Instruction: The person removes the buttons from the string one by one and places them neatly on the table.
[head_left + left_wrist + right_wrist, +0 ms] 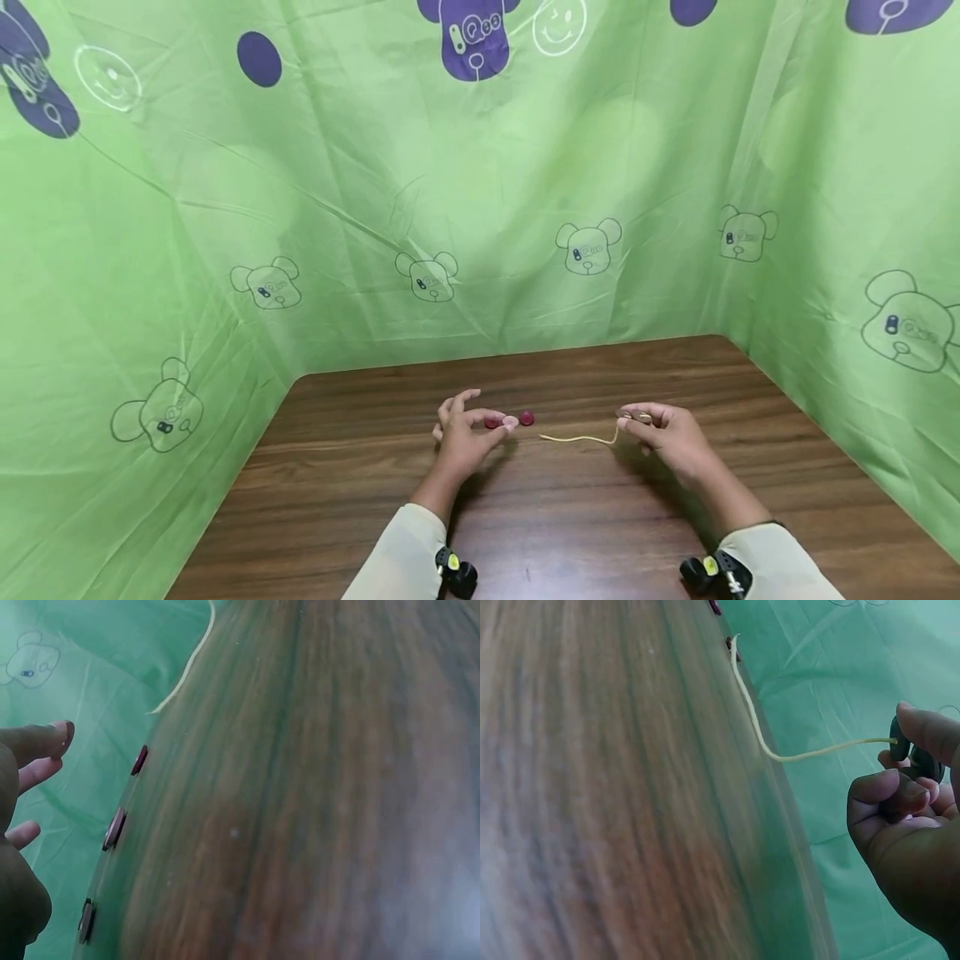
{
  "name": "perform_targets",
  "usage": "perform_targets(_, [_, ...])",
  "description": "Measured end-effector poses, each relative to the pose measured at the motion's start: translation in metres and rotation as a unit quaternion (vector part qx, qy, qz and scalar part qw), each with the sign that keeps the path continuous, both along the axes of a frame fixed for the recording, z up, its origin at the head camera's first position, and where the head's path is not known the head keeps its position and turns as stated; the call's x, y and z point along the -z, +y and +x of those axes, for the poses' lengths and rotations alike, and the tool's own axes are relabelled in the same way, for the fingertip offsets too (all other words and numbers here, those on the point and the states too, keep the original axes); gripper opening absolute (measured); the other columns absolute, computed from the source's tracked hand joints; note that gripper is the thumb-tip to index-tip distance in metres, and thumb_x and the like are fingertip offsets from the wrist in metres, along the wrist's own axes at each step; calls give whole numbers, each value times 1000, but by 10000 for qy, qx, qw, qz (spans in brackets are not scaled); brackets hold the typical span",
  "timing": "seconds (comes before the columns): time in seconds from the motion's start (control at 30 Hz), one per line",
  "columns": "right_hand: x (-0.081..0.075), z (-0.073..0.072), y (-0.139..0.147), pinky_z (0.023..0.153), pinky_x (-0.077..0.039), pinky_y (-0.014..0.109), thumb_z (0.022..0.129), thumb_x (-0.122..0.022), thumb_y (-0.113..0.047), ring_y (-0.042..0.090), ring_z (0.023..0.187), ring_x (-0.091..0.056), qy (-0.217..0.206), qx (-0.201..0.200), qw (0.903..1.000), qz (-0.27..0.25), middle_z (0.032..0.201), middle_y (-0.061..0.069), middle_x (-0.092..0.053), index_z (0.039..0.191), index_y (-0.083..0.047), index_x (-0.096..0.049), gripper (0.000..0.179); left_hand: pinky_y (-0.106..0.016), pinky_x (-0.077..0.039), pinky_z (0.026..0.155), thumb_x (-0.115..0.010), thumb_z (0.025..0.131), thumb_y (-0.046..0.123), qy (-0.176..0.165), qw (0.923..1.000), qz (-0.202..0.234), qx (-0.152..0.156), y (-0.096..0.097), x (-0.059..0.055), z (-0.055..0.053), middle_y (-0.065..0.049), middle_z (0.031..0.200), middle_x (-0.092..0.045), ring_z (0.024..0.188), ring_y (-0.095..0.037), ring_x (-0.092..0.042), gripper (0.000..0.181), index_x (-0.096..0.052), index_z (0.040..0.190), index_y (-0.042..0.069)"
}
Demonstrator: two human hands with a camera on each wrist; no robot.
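Observation:
My left hand [463,437] hovers at a short row of flat, round, button-like discs. In the head view its thumb and index finger overlap the pink disc [510,422]; one dark red disc [492,422] sits left of that, another dark red disc [527,417] to the right. From the left wrist, all three discs lie on the table, apart from my spread fingers [37,742]. My right hand [671,437] pinches dark button-like discs [898,739] between thumb and fingers. A thin yellow cord [577,438] runs out from them, its loose end trailing leftward over the wood.
A brown wood-grain table [540,517] spreads under both hands. Green fabric [510,183] printed with bear faces rises behind it and along both sides. Pale sleeves [401,554] cover my forearms, and a small black camera [461,577] is strapped at each wrist.

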State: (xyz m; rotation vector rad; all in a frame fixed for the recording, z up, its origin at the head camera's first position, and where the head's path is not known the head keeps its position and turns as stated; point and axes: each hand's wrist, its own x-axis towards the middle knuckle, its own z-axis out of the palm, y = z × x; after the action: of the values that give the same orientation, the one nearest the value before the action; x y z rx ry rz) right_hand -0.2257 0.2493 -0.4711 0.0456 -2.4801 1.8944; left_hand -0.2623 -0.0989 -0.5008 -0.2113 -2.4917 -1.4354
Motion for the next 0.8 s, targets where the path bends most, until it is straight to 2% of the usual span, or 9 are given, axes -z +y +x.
perform_targets(0.23, [0,3,9,63,-53,29,100,-81,-24,9,64,-59,102,218,9997,-26,85,-14,-69,135,6,-70,47,-70,-6,116,-95,84,37,-56,9991,-408,112,10,2,-4,-3,164,-50,158,-41,-20,15,-87,88,24])
perform_targets(0.43, [5,6,12,63,-54,29,100,-81,-24,9,64,-59,8,134,9998,-112,89,-15,-73,134,6,-71,46,-76,-12,111,-97,82,34,-8,9951,-993,22,18,8,-2,-11,162,-52,156,-50,-24,16,-88,86,22])
perform_targets(0.63, [0,7,14,63,-54,27,100,-81,-23,6,70,-59,86,178,9994,-289,92,-18,-73,132,4,-73,42,-86,-18,111,-97,81,43,-257,9898,-1402,-88,24,7,-5,-4,168,-48,162,-49,-16,19,-86,81,28])
perform_targets(0.8, [-4,7,16,64,-54,27,101,-80,-22,7,68,-59,69,108,9994,-317,91,-17,-73,130,4,-73,40,-92,-24,105,-97,81,43,-407,9838,-1741,-96,30,3,-4,-2,171,-44,164,-48,-12,16,-86,81,30])
